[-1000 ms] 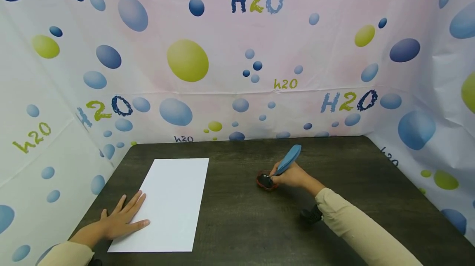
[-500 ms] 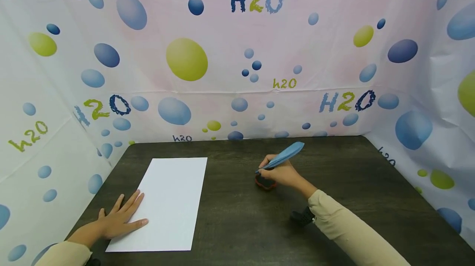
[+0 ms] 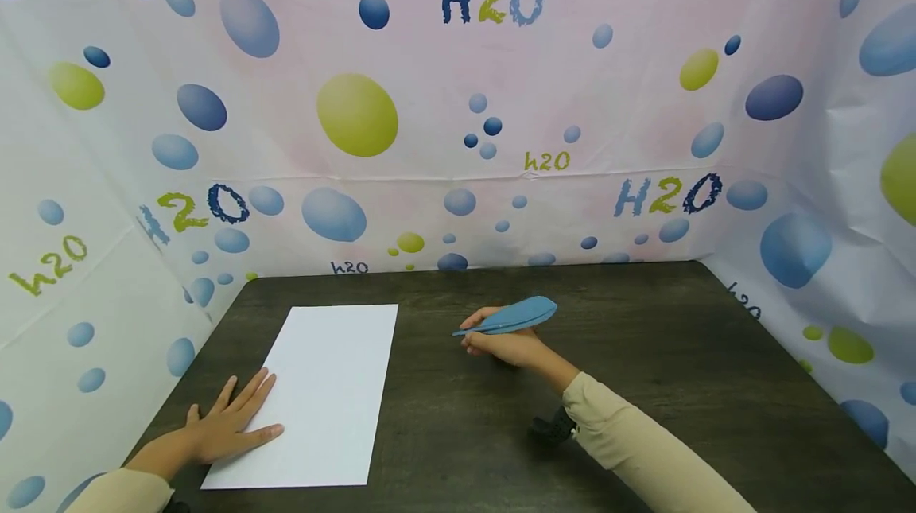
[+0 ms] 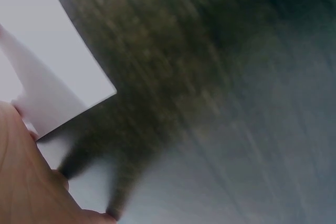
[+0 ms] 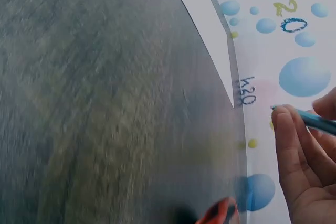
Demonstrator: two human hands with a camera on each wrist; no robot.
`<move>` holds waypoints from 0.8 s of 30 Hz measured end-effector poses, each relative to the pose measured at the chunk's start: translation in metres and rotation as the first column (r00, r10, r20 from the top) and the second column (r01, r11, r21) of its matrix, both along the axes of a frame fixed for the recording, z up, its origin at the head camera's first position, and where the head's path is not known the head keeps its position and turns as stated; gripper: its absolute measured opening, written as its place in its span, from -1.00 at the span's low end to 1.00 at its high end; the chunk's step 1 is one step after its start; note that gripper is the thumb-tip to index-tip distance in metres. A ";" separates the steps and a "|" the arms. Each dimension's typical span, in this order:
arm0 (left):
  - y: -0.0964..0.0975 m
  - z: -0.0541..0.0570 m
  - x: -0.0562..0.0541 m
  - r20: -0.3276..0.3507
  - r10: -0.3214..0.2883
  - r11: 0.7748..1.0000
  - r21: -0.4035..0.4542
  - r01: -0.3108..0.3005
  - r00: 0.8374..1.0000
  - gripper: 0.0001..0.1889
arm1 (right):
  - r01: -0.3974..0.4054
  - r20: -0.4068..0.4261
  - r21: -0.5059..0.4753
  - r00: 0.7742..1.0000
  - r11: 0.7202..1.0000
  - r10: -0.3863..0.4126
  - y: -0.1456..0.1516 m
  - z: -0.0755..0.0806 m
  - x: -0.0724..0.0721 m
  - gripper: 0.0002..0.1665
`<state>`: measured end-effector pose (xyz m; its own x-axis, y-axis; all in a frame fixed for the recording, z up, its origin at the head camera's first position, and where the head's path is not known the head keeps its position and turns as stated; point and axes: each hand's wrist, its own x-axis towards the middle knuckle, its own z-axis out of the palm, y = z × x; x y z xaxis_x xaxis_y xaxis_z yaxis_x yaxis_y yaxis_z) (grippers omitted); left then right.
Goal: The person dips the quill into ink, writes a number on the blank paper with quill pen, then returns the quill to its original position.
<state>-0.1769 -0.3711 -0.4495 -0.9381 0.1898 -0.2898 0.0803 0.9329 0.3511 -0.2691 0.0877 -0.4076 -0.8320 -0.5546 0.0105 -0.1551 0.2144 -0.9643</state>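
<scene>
My left hand (image 3: 227,427) rests on the left edge of a white sheet of paper (image 3: 332,394), fingers straight and spread. In the left wrist view, part of that palm (image 4: 23,177) shows beside the paper's corner (image 4: 89,85). To the right of the sheet, my right hand (image 3: 510,347) pinches a blue feather-shaped quill pen (image 3: 522,314) above the table, its tip pointing left. The right wrist view shows the pen's shaft (image 5: 315,122) between thumb and fingers. Low in that view is part of a small red-orange and black dish (image 5: 219,211); in the head view the hand hides it.
The dark wooden table (image 3: 644,354) runs back to a white backdrop (image 3: 429,60) printed with bubbles and H2O lettering. The same cloth stands along the left and right sides. A black wrist strap piece (image 3: 553,427) hangs under the right sleeve.
My right hand has lifted the quill pen from the small dish and moved left toward the paper, the pen now lying flatter. The left hand has stayed on the sheet.
</scene>
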 end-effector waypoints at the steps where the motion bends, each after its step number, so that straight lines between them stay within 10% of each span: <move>1: 0.000 0.000 0.000 0.002 0.001 1.000 -0.002 -0.001 1.000 -0.04 | -0.011 0.011 -0.007 1.000 1.000 0.011 -0.002 0.000 0.000 -0.63; 15: -0.005 -0.008 -0.001 -0.020 -0.011 1.000 0.015 0.011 1.000 -0.04 | 0.036 -0.132 -0.007 0.991 0.999 -0.037 -0.045 -0.007 0.010 -0.78; 24: -0.008 -0.013 -0.004 -0.027 -0.003 1.000 0.003 0.003 1.000 -0.03 | 0.078 -0.011 -0.157 0.997 0.984 -0.081 -0.077 -0.011 0.016 -0.70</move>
